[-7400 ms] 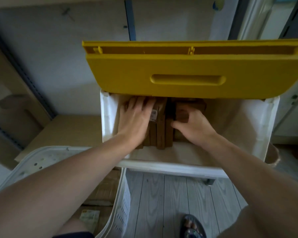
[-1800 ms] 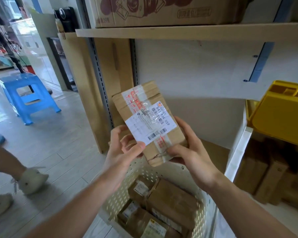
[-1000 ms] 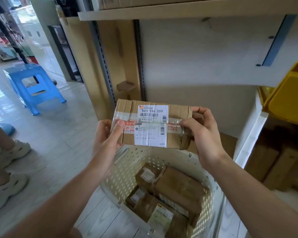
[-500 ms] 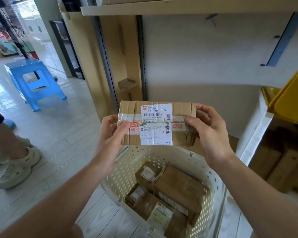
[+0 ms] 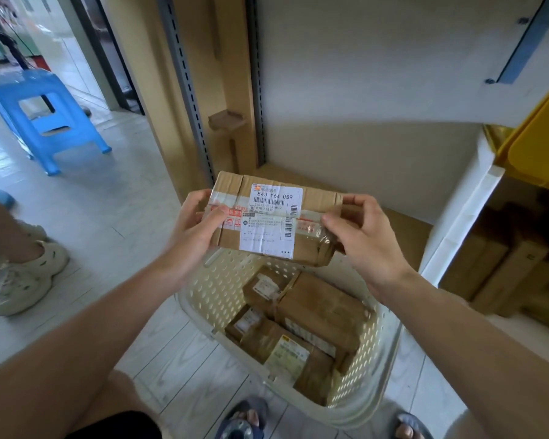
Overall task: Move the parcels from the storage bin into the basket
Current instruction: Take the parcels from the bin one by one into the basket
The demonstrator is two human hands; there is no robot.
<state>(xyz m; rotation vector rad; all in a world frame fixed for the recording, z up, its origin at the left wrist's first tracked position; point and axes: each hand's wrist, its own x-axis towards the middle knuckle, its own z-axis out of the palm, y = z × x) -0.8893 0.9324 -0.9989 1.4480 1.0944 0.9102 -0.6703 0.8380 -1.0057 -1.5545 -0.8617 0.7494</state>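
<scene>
I hold a brown cardboard parcel (image 5: 317, 198) with a white shipping label level above the far end of the cream perforated basket (image 5: 210, 289). My left hand (image 5: 200, 226) grips its left end and my right hand (image 5: 358, 236) pinches its right end. Several taped brown parcels (image 5: 317, 308) lie inside the basket on the floor. The white storage bin (image 5: 466, 198) with its raised yellow lid (image 5: 539, 134) stands at the right, with more parcels (image 5: 501, 264) standing inside.
A tan shelving upright (image 5: 203, 90) and a white back wall rise behind the basket. A blue plastic stool (image 5: 45, 112) stands at the far left. Another person's leg and pale shoe (image 5: 26, 277) are at the left edge. My sandalled feet (image 5: 241, 419) are beside the basket.
I lifted the parcel from the bin, turned it level with the label facing me, and it has come down closer to the basket.
</scene>
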